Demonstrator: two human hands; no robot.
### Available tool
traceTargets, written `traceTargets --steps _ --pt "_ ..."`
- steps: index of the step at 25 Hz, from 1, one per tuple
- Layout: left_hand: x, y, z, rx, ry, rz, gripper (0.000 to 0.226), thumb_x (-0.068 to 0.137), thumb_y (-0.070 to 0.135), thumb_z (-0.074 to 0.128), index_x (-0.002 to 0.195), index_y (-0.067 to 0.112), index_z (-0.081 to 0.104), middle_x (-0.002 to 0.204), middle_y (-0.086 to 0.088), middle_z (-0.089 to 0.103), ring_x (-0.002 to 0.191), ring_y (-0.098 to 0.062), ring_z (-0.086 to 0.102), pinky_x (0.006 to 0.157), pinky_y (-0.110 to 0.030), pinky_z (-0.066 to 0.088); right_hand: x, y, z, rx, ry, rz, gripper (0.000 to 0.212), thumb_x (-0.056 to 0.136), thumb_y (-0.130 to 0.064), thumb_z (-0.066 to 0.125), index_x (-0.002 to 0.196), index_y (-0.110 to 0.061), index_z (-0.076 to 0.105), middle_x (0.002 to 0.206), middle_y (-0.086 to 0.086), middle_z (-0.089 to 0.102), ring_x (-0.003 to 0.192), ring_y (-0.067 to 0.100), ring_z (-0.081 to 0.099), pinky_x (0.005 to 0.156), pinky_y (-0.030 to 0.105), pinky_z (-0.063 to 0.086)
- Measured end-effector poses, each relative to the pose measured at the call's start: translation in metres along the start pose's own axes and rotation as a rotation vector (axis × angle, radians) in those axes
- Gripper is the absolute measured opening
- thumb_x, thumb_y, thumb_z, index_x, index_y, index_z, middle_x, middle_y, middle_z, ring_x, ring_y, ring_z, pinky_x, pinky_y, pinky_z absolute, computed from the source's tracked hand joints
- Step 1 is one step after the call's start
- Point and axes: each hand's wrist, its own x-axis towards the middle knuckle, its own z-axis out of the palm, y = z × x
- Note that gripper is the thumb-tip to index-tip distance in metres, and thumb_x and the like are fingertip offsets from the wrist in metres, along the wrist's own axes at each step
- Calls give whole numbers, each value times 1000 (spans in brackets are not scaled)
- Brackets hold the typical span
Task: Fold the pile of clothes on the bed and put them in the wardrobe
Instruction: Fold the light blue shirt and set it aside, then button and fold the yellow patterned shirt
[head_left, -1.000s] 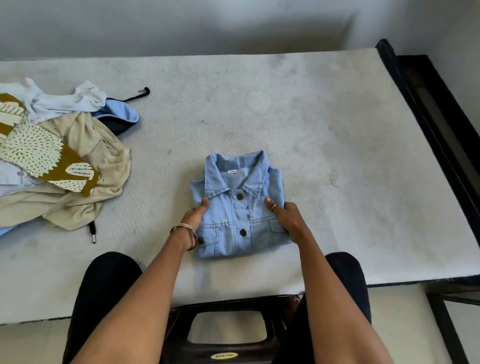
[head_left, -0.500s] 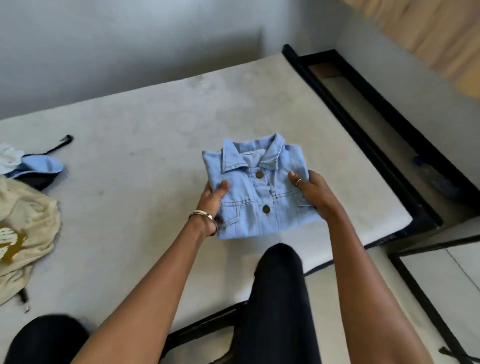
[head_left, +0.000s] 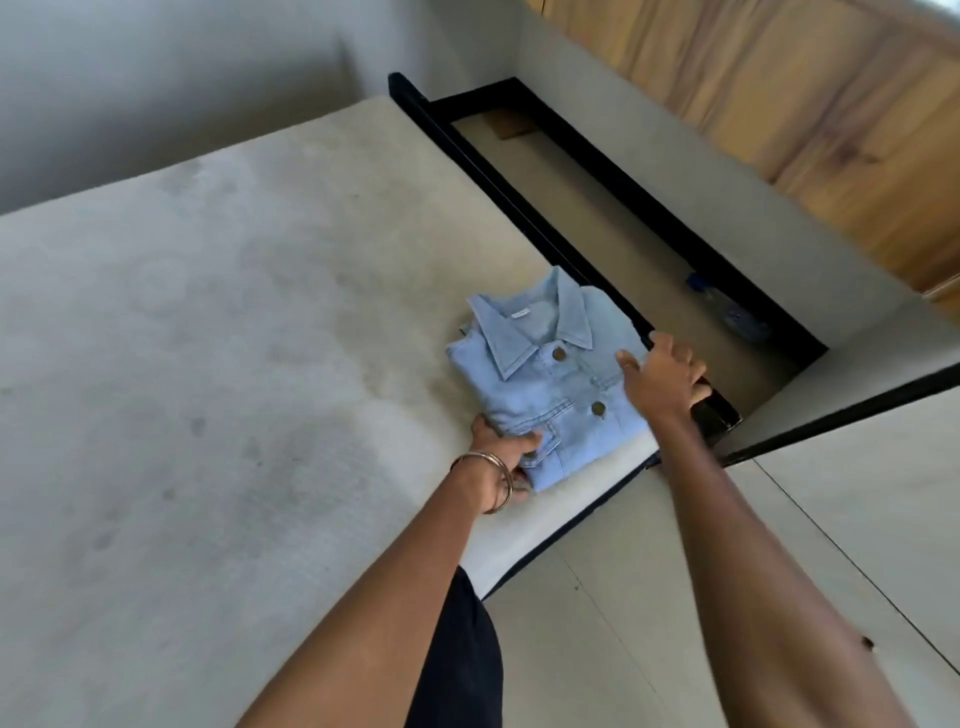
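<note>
Nearest: black trouser leg (head_left: 460, 670) at bottom centre, pale tiled floor (head_left: 597, 639) beside it. Both forearms reaching forward. Left hand (head_left: 501, 449), metal bangle (head_left: 493, 475) on wrist, gripping near left corner of folded denim shirt (head_left: 545, 379), thumb on top by the pocket, fingers tucked under. Right hand (head_left: 662, 376) flat on shirt's right edge, fingers spread and fairly straight, grip not closed round the cloth. Shirt folded square, collar away, two buttons showing, lying at near right corner of bare mattress (head_left: 208, 364), close to black bed frame (head_left: 519, 208). Beyond frame: gap along wall, blurred plastic bottle (head_left: 727, 309) lying in it. Far right: wood-grain panel (head_left: 805, 104).
</note>
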Motion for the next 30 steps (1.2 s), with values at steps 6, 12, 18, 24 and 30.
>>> traceTargets --steps 6,12,18,24,30 --pt "-4 -29 -22 169 33 -26 55 96 11 55 140 33 30 93 -6 68 63 -15 66 60 -29 48 -79 5 76 -155 -94 -348 45 98 -47 46 140 -30 43 154 4 26 143 28 15 112 53 16" --pt "-52 -14 -79 252 165 93 21 94 9 54 114 12 58 82 -3 67 62 -18 60 55 -24 39 -105 -55 53 -97 -176 -159 38 99 -31 51 136 -21 48 151 12 28 142 36 17 110 56 19" --pt "-137 -14 -181 282 393 341 14 92 11 54 100 16 65 83 -6 71 61 -19 63 52 -23 41 -216 -155 51 562 -190 -400 27 94 -14 59 121 -9 60 99 9 65 92 25 63 85 40 51" --pt "-240 -44 -337 287 695 530 14 92 9 56 98 14 68 82 -8 71 60 -17 63 43 -10 41 -359 -261 71 718 -485 -621 18 95 -5 53 106 -14 64 72 8 68 63 15 63 64 33 53" --pt "-323 -123 -513 139 1095 547 23 85 -2 54 86 16 69 73 -10 71 66 -26 66 65 -29 56 -475 -346 137 628 -694 -821 16 95 -4 54 104 -12 66 74 13 69 56 6 61 61 21 52"
